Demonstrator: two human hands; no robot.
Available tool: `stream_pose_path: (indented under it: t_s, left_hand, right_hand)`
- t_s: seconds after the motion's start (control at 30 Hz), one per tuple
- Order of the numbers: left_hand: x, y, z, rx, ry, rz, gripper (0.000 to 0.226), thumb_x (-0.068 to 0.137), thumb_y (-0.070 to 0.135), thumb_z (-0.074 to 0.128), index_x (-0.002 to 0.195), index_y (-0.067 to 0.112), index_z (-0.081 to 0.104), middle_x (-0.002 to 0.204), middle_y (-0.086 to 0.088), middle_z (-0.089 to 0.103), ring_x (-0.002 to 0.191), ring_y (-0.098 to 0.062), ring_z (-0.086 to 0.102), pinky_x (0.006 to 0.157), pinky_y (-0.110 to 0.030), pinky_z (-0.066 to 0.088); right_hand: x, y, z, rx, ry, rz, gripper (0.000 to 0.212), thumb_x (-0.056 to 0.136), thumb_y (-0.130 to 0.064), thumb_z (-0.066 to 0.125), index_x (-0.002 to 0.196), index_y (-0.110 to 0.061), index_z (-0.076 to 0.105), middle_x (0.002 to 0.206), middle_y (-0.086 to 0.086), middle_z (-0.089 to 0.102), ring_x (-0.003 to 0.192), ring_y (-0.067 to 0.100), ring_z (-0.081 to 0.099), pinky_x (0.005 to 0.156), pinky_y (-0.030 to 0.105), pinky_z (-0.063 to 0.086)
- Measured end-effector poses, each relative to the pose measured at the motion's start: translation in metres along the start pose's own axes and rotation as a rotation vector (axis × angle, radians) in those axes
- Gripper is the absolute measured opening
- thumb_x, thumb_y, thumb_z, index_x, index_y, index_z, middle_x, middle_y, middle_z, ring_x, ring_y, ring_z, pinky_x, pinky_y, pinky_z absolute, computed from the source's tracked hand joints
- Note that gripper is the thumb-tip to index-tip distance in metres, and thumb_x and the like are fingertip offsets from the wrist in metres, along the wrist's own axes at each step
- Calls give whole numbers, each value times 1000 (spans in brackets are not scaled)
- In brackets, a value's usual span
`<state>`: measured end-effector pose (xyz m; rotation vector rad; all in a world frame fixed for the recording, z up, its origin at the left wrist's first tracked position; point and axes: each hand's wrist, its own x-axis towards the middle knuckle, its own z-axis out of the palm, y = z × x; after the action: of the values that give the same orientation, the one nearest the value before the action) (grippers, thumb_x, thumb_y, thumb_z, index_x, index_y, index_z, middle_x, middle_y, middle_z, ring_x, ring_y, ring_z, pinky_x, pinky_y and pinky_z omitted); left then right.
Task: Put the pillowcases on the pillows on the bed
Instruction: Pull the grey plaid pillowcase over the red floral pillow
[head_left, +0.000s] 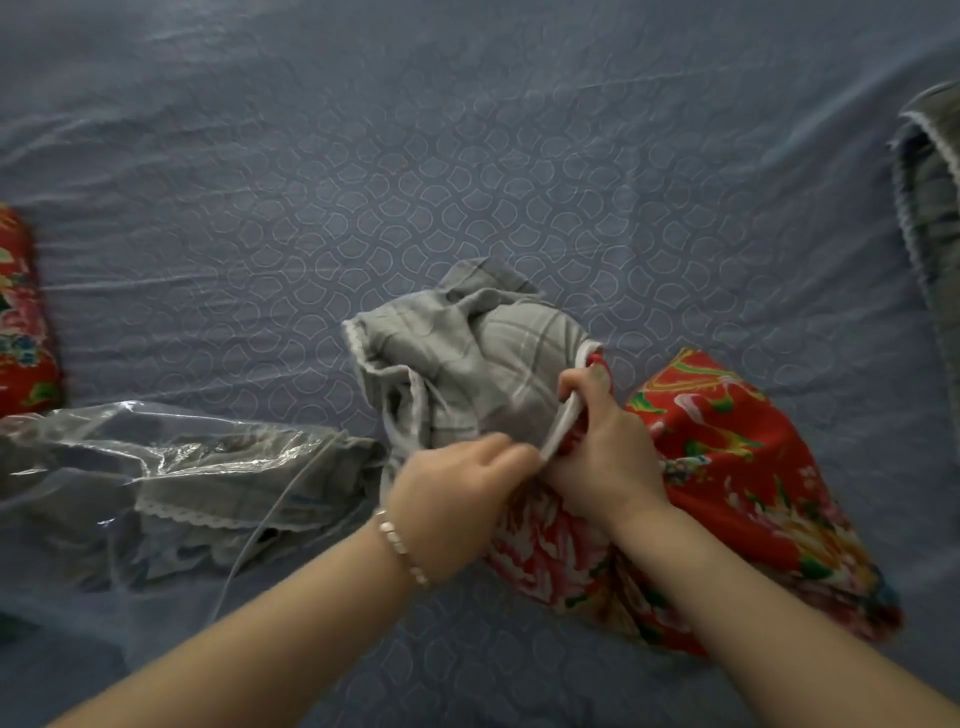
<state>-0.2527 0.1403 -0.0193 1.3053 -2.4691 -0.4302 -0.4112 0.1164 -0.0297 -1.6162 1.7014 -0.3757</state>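
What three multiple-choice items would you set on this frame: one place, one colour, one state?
1. The clear plastic bag lies at the frame's: A) right B) left C) top.
2. The quilted bed sheet is: A) white B) green C) blue.
3. The grey checked pillowcase is: A) partly over the red floral pillow B) fully on it C) folded flat.
B: it lies left of the left hand. C: blue shows all round. A: that hand and the right hand grip its edge; much of the pillow is bare.
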Motion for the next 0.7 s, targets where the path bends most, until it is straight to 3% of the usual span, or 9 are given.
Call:
stream_pose_path:
  t_s: [0.07,0.17,0.23,0.33,0.4,0.47,0.53,0.63,0.7]
  left_hand:
    - [-20,-21,0,132,71,-264,22,73,20,53,94,19,51,74,-5,62,49,-24,59,35,-24,41]
    - [-33,-58,-8,275,-11,-564,12,65,7,67,73,7,59,71,-14,52,49,-31,53,37,-25,33]
    - [-33,-62,0,282,-41,-534,4,63,6,62,66,6,63,71,-14,54,56,-31,54,41,-27,37]
    - [-30,-21,27,69,-51,-515,27,64,5,42,76,7,67,79,-13,62,67,-33,61,51,-31,52]
    - [-29,17,32,-57,-47,-473,35,60,13,32,73,9,65,70,-6,62,56,-23,61,47,-21,44]
    - [-26,39,29,-145,2,-400,20,60,16,35,66,15,55,57,-2,55,44,-17,51,40,-23,34]
    - [-16,33,23,-171,16,-430,7,67,15,42,73,18,43,57,-4,54,47,-21,51,41,-27,36]
    - [5,-4,31,-325,-35,-981,19,80,3,47,97,10,40,80,-13,55,77,-34,56,64,-33,38]
    - [12,-22,39,-472,-72,-1251,22,81,-3,46,93,5,30,74,-8,44,80,-28,48,69,-31,33]
  right_hand:
    - [5,2,1,90,111,92,46,64,-16,76,98,-30,48,79,2,61,85,32,62,66,32,41]
    - [16,6,-9,209,211,252,54,60,-14,79,97,-33,44,85,-5,57,89,25,61,76,28,44]
    - [25,6,-20,258,256,322,55,60,-13,79,101,-30,46,88,-7,55,87,20,56,78,25,42]
    - [40,1,-23,336,331,440,43,65,-13,73,96,-27,47,84,-10,53,85,17,51,75,20,35]
    - [52,-4,-19,395,391,510,32,69,-14,66,93,-26,49,88,-7,54,90,22,56,74,21,35]
    - [62,-7,-10,417,409,547,27,74,-15,60,96,-25,50,93,-4,56,97,26,58,75,22,35]
    - [66,-12,-1,392,356,498,36,76,-19,63,108,-23,48,98,-3,57,102,25,58,75,21,34]
    - [48,-9,15,414,109,200,78,66,-22,80,130,-22,36,112,-6,48,108,14,50,81,11,30]
    - [19,3,25,295,-117,-13,106,62,-37,83,144,-24,17,136,-2,39,125,11,36,100,14,24]
